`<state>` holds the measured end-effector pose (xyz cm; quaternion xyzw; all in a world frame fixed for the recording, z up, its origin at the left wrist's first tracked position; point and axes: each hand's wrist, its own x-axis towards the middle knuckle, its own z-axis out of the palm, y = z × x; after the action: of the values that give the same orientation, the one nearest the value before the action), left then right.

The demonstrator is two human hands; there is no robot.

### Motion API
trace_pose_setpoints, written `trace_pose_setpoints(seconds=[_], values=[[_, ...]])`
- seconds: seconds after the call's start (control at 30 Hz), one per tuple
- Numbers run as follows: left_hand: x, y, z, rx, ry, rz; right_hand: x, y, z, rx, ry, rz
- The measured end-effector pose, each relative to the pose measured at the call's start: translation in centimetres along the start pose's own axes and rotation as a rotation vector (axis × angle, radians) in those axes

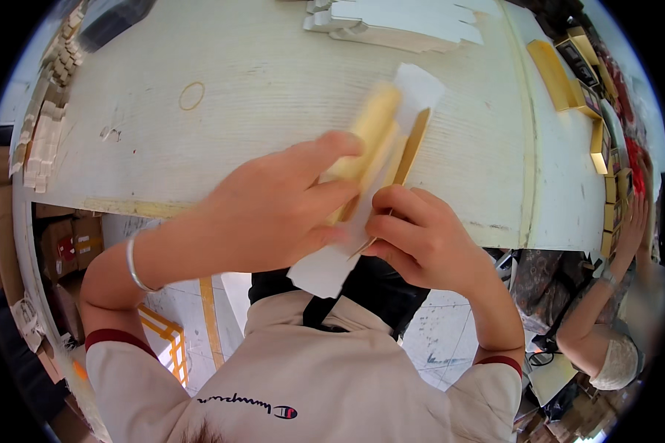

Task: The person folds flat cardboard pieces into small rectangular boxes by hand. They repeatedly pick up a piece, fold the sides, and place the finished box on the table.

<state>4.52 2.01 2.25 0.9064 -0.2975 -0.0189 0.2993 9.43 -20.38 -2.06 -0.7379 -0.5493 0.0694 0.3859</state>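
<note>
Between my hands a long cardboard box, gold on some panels and white on its end flaps (420,87), stands partly unfolded at the table's near edge. My left hand (262,203) is closed on its gold left panel (377,133), fingers bent along it; motion blurs that panel. With bent fingers, my right hand (432,232) pinches the near right edge of the same box, below its upright gold right panel (415,144). A white flap at the near end points down toward my lap.
A stack of flat white cartons (399,26) lies at the far edge. A rubber band (192,96) rests on the table (258,88). Folded cardboard pieces (46,144) line the left edge. Gold boxes (553,74) stand far right, near another person's hand (632,221).
</note>
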Motion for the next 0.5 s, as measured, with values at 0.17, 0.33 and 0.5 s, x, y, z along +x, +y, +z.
trace_pose_setpoints(seconds=[0.17,0.33,0.5], values=[[-0.8,-1.7,-1.3,0.089,-0.235,0.235,-0.1,0.0,-1.6,-0.077,-0.009,-0.021],[-1.0,-3.3,1.2,-0.048,-0.029,0.292,-0.5,-0.4,-1.2,-0.109,0.061,-0.005],[-0.7,-1.9,3.9,-0.125,0.205,0.168,0.1,-0.6,-0.1,-0.106,0.126,0.026]])
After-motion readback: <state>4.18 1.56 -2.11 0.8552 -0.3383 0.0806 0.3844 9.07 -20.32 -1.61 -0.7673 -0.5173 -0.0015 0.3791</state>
